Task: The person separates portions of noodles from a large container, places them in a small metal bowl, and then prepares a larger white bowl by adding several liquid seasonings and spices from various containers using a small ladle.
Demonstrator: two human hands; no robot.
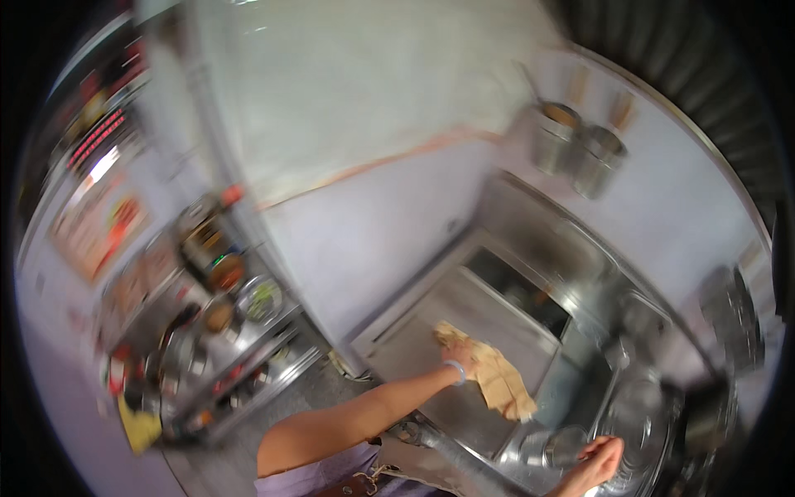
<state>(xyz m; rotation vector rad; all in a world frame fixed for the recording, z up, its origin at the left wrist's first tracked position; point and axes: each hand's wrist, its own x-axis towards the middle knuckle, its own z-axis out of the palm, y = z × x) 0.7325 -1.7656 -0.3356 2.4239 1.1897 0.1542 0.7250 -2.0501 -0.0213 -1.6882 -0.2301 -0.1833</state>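
My left hand, a pale band at its wrist, rests on a creased yellow-tan cloth and grips its upper part. Beneath the cloth lies a flat stainless-steel worktop; the cloth's lower end reaches the panel's right edge. My right hand is at the lower right with curled fingers, beside a shiny metal pot. Whether those fingers hold anything cannot be made out. Just above that hand, a long-handled metal ladle leans by a wide, blurred metal pan.
A dark rectangular opening lies behind the panel. Two metal canisters hang on the far wall. To the left, a steel shelf unit carries bowls of food, including a bowl of chopped greens. Dark pans hang at right.
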